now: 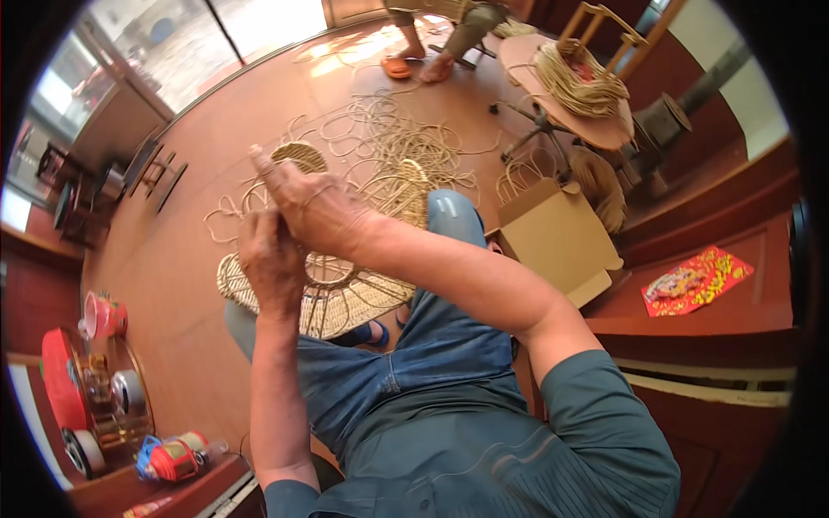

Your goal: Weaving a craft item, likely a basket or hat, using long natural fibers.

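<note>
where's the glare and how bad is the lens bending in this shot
Head view: sunlight blows out the floor by the glass doors at top; the fisheye curves straight edges near the black rim; the right hand and left hand over the woven basket look slightly soft, evenly lit, without hard shadows.

Woven basket [345, 289]: your hands grip pale, matt, coarse woven cane over bare spokes.
Loose cane strands [397, 142]: dry, straw-coloured, matt.
Floor [173, 250]: smooth reddish surface with a soft sheen.
Cardboard box [557, 237]: plain brown, matt.
Your trousers [449, 337]: blue denim cloth.
Red packet [695, 281]: glossy printed paper.
</note>
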The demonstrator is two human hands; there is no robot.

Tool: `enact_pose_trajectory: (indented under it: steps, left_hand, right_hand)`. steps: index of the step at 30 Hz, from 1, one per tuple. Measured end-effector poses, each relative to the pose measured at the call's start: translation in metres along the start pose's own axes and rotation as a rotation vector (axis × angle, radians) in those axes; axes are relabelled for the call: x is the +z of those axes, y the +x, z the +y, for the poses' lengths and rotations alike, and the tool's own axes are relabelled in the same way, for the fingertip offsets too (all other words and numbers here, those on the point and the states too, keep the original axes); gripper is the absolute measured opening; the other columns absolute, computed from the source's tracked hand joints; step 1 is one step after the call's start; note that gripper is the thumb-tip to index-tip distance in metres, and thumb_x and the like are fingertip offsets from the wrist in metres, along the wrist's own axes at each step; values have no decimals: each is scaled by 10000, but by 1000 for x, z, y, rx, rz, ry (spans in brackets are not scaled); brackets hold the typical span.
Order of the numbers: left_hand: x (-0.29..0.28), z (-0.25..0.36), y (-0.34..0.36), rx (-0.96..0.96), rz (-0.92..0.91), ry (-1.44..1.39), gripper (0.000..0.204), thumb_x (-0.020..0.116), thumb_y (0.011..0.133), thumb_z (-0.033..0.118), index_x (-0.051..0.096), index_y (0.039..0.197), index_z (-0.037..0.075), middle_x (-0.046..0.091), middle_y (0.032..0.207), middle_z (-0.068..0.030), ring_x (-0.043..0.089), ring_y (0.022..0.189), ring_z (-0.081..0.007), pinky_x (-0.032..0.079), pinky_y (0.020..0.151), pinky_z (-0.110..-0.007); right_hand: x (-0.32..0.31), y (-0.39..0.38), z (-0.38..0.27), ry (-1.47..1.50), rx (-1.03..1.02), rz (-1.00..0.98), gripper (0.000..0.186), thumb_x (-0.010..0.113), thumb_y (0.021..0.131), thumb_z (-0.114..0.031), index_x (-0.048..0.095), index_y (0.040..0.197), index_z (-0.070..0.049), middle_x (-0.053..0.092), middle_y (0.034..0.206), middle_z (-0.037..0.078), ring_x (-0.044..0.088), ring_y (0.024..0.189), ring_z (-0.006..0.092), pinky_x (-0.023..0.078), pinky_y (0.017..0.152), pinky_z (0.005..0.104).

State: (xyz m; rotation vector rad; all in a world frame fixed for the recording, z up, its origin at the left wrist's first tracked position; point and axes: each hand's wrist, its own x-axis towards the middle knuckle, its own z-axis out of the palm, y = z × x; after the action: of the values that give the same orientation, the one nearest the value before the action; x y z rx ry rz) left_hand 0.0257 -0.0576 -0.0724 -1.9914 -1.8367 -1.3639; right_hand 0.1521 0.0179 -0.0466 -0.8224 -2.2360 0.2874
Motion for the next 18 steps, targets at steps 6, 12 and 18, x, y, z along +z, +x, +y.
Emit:
enact_pose_trajectory:
  steps: [6,12,18]
  left_hand:
    - [0,1,-3,17,-8,37,56,645,1026,58,662,1001,11,643,950,-168,639,902,-410,506,780,-516]
    - [-4,-1,-6,2,-20,7,85,642,1036,3,713,1078,24,683,1010,-153,683,934,-367,537,819,-478]
    - [-3,2,-6,-25,-39,3,123,641,1035,0,731,1116,24,697,1014,-153,695,955,-356,551,841,-460]
  right_hand:
    - [7,-10,-6,-95,7,39,801,632,972,-78,282,1678,64,681,1103,246,778,782,367,648,630,434]
    - [19,-20,1,75,-68,295,645,688,946,-111,443,1528,24,676,968,189,751,719,349,619,585,426]
    - [11,-26,-4,163,2,308,535,693,943,-56,474,1427,2,663,956,193,749,766,379,618,596,444]
